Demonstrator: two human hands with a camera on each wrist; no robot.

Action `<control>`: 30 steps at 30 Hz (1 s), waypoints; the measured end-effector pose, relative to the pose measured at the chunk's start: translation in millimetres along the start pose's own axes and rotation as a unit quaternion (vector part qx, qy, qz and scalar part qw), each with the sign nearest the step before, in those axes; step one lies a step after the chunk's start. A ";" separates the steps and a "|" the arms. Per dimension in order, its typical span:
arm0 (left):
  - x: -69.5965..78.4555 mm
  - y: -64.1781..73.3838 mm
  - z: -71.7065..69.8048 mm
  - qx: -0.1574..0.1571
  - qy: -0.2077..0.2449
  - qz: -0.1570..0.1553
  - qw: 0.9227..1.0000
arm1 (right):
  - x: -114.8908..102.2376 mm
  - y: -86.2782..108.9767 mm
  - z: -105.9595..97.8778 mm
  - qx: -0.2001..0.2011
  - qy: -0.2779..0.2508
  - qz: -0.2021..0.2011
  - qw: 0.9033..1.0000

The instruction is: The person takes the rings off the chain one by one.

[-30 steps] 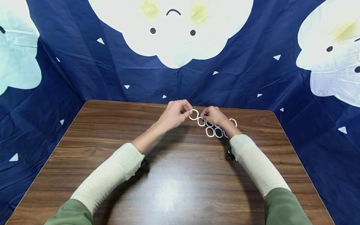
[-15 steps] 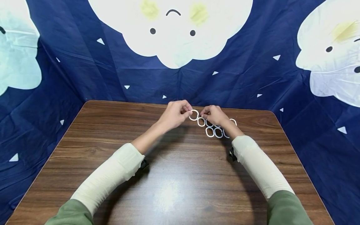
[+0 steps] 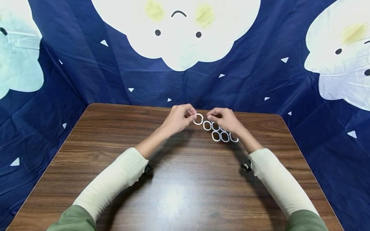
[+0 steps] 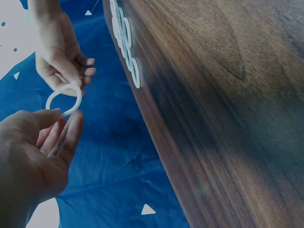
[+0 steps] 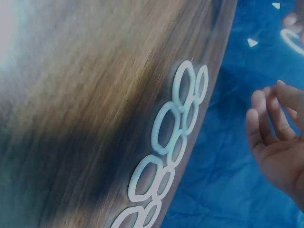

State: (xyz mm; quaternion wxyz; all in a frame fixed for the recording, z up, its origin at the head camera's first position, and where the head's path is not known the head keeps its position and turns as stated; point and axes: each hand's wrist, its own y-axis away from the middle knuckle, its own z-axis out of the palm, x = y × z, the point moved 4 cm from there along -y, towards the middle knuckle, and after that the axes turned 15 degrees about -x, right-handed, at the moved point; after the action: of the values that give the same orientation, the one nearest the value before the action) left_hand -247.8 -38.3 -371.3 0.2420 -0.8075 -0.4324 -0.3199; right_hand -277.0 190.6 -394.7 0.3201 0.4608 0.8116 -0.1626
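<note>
In the head view my left hand point(image 3: 178, 119) pinches a white oval ring point(image 4: 79, 95) by its edge between thumb and fingers, at the far side of the table. The left wrist view shows this ring standing out from the fingertips towards my right hand point(image 3: 224, 119). That right hand hovers just to the right, fingers loosely bent and nothing between them. Below it, several matching white rings point(image 5: 134, 183) lie flat in two close rows, some partly hidden by the hand and forearm in the head view.
The brown wood-grain table point(image 3: 170, 166) ends close behind the rings. A dark blue cloth point(image 3: 185, 86) with white clouds and triangles hangs around its far and side edges. A black wrist device point(image 3: 246, 166) sits under the right sleeve.
My right hand has drawn back to the right, away from the held ring, its forearm shifting right too. The left hand still pinches the same ring, nearly in place.
</note>
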 end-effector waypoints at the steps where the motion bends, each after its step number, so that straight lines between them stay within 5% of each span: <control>1: -0.4 0.0 0.2 0.000 0.001 -0.001 1.000 | -2.7 2.1 0.4 0.000 -0.006 -0.007 1.000; 11: -3.3 0.6 3.8 0.001 0.000 -0.001 1.000 | -23.6 17.6 9.1 -0.015 -0.046 -0.038 0.998; 30: -17.3 3.4 29.2 -0.018 0.023 -0.029 0.999 | -7.6 26.9 26.6 -0.025 -0.023 -0.013 0.999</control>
State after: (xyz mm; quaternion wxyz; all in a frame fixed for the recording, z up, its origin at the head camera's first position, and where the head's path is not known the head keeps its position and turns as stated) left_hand -243.2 -29.9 -404.1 0.2281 -0.7910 -0.4446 -0.3532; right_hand -241.4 184.9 -408.5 0.3478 0.4385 0.8137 -0.1567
